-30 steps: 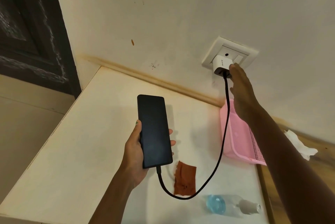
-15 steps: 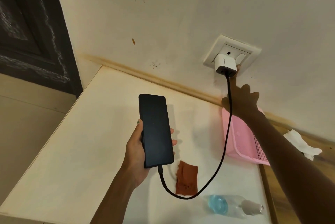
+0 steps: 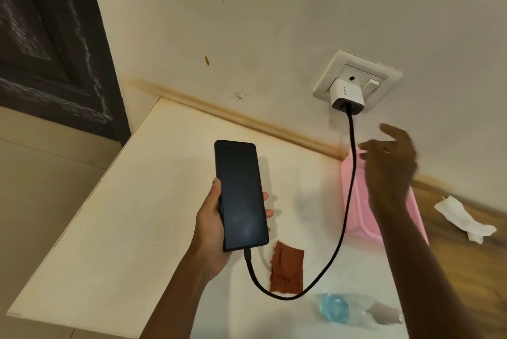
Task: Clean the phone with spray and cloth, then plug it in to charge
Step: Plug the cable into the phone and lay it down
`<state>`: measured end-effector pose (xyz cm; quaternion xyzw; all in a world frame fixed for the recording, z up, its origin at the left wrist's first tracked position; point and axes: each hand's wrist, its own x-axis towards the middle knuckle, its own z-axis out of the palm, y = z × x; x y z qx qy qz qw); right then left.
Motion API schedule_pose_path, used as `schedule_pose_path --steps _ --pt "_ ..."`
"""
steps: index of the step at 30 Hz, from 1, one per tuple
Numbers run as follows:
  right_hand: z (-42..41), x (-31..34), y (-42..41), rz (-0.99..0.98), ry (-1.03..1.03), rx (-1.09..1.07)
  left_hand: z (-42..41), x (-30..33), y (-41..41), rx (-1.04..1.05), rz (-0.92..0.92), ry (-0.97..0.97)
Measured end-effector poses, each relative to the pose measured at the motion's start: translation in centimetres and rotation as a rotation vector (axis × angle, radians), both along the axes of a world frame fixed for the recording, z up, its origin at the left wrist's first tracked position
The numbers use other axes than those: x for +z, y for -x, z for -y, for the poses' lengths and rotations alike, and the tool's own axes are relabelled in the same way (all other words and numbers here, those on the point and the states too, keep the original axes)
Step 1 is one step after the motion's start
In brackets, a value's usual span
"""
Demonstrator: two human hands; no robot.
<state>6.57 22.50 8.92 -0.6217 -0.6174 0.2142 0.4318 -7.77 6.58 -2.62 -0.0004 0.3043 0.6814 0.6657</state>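
My left hand (image 3: 210, 226) grips a black phone (image 3: 241, 196) with a dark screen above the white table (image 3: 123, 229). A black cable (image 3: 348, 188) runs from the phone's bottom end up to a white charger (image 3: 346, 94) plugged into the wall socket (image 3: 356, 75). My right hand (image 3: 389, 166) hangs in the air below the charger, fingers spread, holding nothing. A rust-brown cloth (image 3: 286, 270) lies flat on the table under the cable. A clear spray bottle (image 3: 356, 310) with blue liquid lies on its side near the front edge.
A pink plastic basket (image 3: 356, 218) stands against the wall behind my right arm. A crumpled white tissue (image 3: 466, 219) lies on the wooden surface (image 3: 466, 270) to the right. A dark door (image 3: 49, 37) stands at the left.
My right hand has left the charger and socket and dropped down and away from the wall, fingers spreading. The left hand keeps the phone nearly still.
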Motion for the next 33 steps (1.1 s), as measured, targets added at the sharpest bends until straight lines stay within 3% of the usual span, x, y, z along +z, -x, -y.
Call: schedule_pose_path --steps 3,7,13,18,22,33 --pt "3.8 0.7 -0.1 -0.126 -0.272 -0.148 -0.2 0.2 0.0 0.009 -0.016 0.033" --pt "10.1 0.3 2.1 -0.198 -0.42 -0.033 -0.1 0.1 -0.1 -0.008 -0.051 0.045" --pt "14.5 -4.1 5.1 -0.137 -0.04 0.145 -0.1 -0.4 -0.1 0.069 -0.099 0.127" --pt "15.2 -6.4 5.8 -0.038 0.133 0.24 -0.2 -0.4 0.0 0.171 -0.223 0.255" --pt "15.5 -7.2 5.7 -0.088 0.361 0.284 -0.2 0.3 -0.2 0.172 -0.323 0.305" --pt "15.3 -7.2 5.4 -0.117 0.418 0.36 -0.5 0.1 -0.6 0.177 -0.456 0.354"
